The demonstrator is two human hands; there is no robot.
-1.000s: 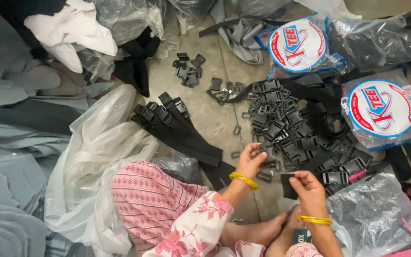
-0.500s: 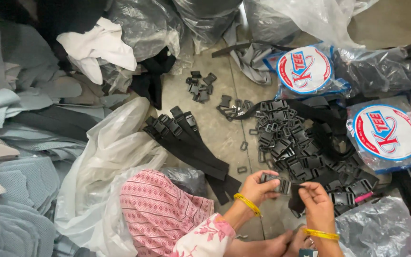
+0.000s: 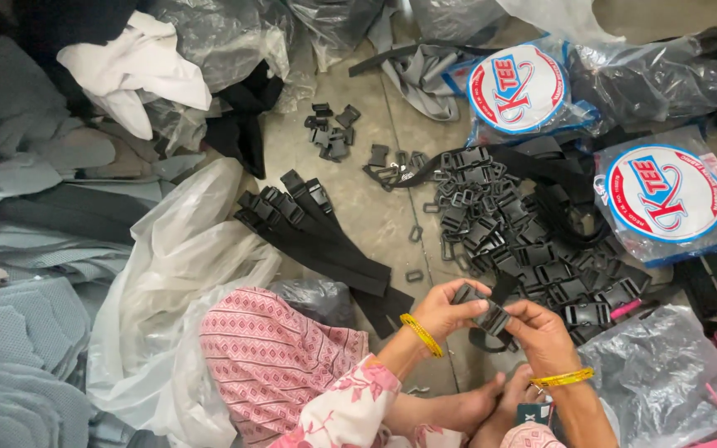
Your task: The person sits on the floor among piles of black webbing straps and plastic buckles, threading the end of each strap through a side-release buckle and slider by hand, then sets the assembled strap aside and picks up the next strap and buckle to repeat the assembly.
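Head view, looking down at a person seated on the floor. Left hand and right hand meet over a black buckle, which sits between them just above the feet; both grips are closed on it, fingers of each hand pinching one end. A short black strap rises from the buckle and loops below it. Each wrist carries a yellow bangle.

Just beyond the hands lies a large heap of black buckles, with more strap tangled through it. Left of the heap, a bundle of strap lengths with buckles lies diagonally on the floor. A few loose rings lie between bundle and heap, and a small cluster of clips lies farther off.

Two round packets with white, red and blue labels lie at upper right, among clear bags of black parts. A white bag lies beside the pink patterned knee. Grey fabric pieces fill the left edge.
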